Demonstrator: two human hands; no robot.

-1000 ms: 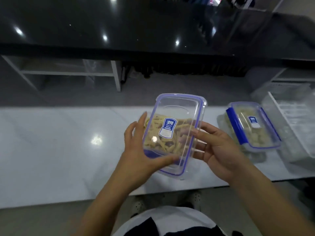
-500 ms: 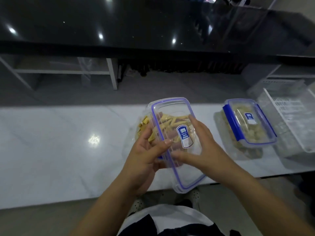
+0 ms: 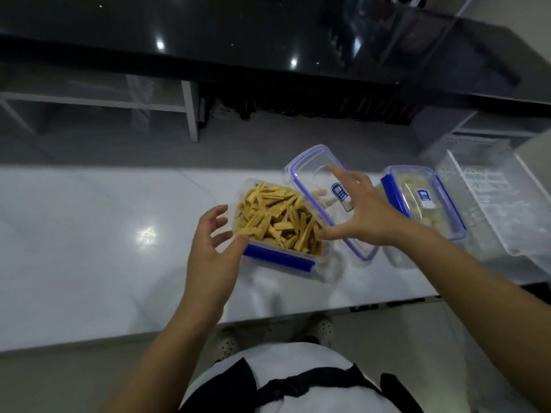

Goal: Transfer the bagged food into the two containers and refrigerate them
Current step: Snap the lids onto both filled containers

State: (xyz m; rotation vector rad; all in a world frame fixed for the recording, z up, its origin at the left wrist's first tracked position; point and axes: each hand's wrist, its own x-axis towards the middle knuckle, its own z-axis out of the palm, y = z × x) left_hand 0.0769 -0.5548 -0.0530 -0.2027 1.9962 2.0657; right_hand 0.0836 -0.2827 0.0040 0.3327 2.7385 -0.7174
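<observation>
A clear container [image 3: 277, 257] with a blue clip stands on the white counter, filled with yellow food strips [image 3: 277, 219]. My left hand [image 3: 214, 242] holds its near-left corner. My right hand [image 3: 360, 213] grips the clear blue-rimmed lid [image 3: 313, 165], tilted up over the container's right side. A second container [image 3: 423, 204] of pale food pieces, lid on, sits just to the right.
A clear plastic bin [image 3: 492, 198] lies at the far right of the white counter [image 3: 89, 248]. Behind the counter runs a dark glossy surface [image 3: 268, 31] over white shelving. The counter's front edge is close to my body.
The lid came off the container of strips. The container went down onto the counter from my hands, and my right hand swung the lid to the right.
</observation>
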